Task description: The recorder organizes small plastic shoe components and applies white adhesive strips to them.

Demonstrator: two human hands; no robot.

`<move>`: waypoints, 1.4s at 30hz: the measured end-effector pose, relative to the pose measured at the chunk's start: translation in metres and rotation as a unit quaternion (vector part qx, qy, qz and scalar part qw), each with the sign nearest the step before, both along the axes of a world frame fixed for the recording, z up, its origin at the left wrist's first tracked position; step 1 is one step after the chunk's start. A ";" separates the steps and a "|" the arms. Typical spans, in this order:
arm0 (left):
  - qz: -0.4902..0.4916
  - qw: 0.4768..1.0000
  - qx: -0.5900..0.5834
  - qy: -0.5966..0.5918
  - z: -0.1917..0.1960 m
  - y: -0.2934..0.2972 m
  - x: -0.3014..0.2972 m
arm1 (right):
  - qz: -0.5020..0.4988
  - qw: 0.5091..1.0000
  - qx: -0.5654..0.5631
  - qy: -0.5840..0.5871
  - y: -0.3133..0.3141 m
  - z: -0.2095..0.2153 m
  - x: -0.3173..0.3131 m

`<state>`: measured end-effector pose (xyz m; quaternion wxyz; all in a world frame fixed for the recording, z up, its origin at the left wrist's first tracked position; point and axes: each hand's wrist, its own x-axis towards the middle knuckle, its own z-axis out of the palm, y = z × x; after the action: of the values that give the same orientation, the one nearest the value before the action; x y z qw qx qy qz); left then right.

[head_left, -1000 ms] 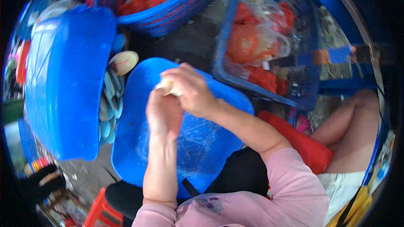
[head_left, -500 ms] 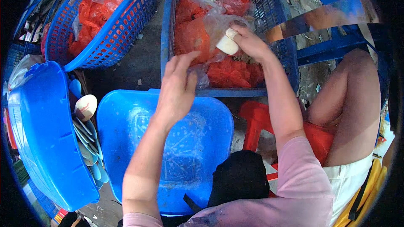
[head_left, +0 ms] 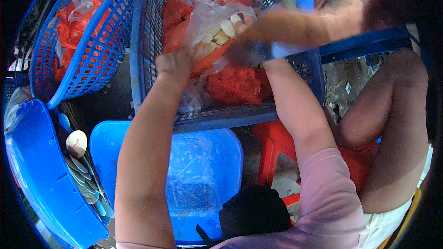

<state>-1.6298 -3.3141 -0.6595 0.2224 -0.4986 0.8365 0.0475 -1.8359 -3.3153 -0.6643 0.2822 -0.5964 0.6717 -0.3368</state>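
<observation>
A clear and red plastic bag (head_left: 199, 26) lies opened in the blue crate, showing several cream-coloured, rounded flat pieces (head_left: 227, 28). At the bag's left edge, my left hand (head_left: 174, 62) has its fingers curled on the plastic. My right forearm (head_left: 295, 97) reaches into the crate from the right. Another person's blurred arm (head_left: 304, 30) crosses over it and hides my right hand, so its fingers and anything in them cannot be seen. A red bag (head_left: 237, 85) sits in front of the opened one.
The blue crate (head_left: 221, 119) holds more bags. At left stand a blue basket (head_left: 94, 48) of red bags and a tilted blue tub (head_left: 44, 170), with oval pieces (head_left: 83, 175) beside it. A blue tray (head_left: 205, 166) lies below; a red stool (head_left: 267, 152) is at right.
Another person's arm has swung in from the right over the crate. My left hand has moved onto the bag, which now shows its pieces. The view has shifted, and my right hand is now hidden.
</observation>
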 end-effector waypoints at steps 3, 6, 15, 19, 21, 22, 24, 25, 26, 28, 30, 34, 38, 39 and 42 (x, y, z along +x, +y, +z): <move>0.042 0.994 -0.003 0.098 -0.079 -0.012 0.036 | -0.104 0.972 0.062 -0.203 -0.048 -0.033 -0.009; -0.072 0.990 -0.029 0.114 -0.020 0.001 0.004 | -0.081 0.945 0.217 -0.231 -0.079 -0.081 -0.054; -0.123 0.980 -0.141 0.070 0.043 0.044 0.038 | 0.044 0.892 0.186 -0.410 -0.033 -0.025 0.052; -0.148 0.982 -0.114 -0.014 0.042 0.045 0.037 | 0.214 0.964 0.082 0.139 -0.031 -0.048 0.029; -0.144 0.982 -0.124 0.007 0.038 0.047 0.038 | 0.270 0.943 0.099 0.170 -0.022 -0.049 0.034; -0.143 0.980 -0.134 0.026 0.035 0.047 0.039 | 0.302 0.925 -0.051 0.225 -0.016 -0.061 0.039; -0.136 0.982 -0.125 0.027 0.032 0.049 0.038 | 0.326 0.883 -0.199 0.273 -0.012 -0.080 0.049; -0.129 0.984 -0.118 0.028 0.032 0.050 0.039 | 0.337 0.898 -0.251 0.130 -0.012 -0.088 0.057; -0.127 0.984 -0.118 0.026 0.029 0.050 0.040 | 0.340 0.892 -0.296 -0.016 -0.011 -0.096 0.063; -0.112 0.987 -0.106 0.040 0.026 0.051 0.040 | 0.339 0.906 -0.241 -0.074 -0.014 -0.124 0.063; -0.117 0.987 -0.104 0.040 0.032 0.050 0.034 | 0.323 0.922 -0.121 -0.173 -0.015 -0.142 0.052; -0.097 0.989 -0.098 0.057 0.031 0.048 0.036 | 0.370 0.828 -0.097 0.410 -0.016 -0.105 0.049; -0.086 0.987 -0.106 0.083 0.021 0.045 0.037 | 0.267 0.961 -0.032 -0.060 -0.028 -0.070 0.043; -0.086 0.994 -0.053 0.044 0.032 0.042 0.032 | 0.237 0.959 -0.096 0.121 -0.032 -0.071 0.034; -0.092 0.995 -0.037 0.004 0.034 0.045 0.031 | 0.130 0.974 -0.090 0.164 -0.037 -0.070 0.017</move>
<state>-1.5989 -3.2696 -0.6256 0.2042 -0.4274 0.8807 -0.0020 -1.8187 -3.3525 -0.7341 0.1547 -0.7487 0.5927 -0.2533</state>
